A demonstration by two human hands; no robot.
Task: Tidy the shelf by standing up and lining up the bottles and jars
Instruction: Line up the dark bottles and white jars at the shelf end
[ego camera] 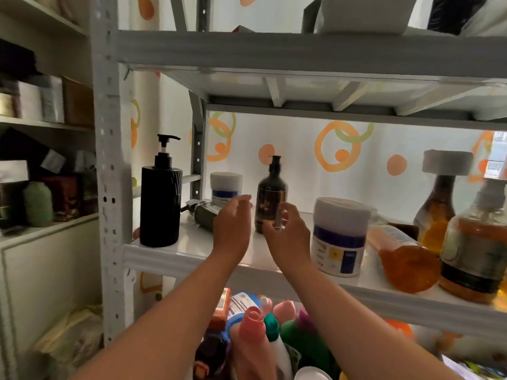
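On the white shelf [192, 255] a dark brown pump bottle [271, 197] stands upright in the middle. My right hand [286, 234] grips its lower right side, thumb up along the edge. My left hand [233, 223] hovers just left of it with relaxed fingers, holding nothing. Behind that hand a dark green bottle [201, 212] lies on its side. A tall black pump dispenser [160, 204] stands at the left, a white jar [226, 186] at the back. Another white jar [340, 237] stands right of my hands, and beside it an orange bottle [403, 256] lies flat.
Two amber bottles [436, 215] [474, 256] stand at the far right. The grey shelf post [109, 160] rises at the left, with the upper shelf [301, 53] close overhead. Several colourful bottles [255, 325] crowd the shelf below. A side cabinet [41, 160] holds boxes.
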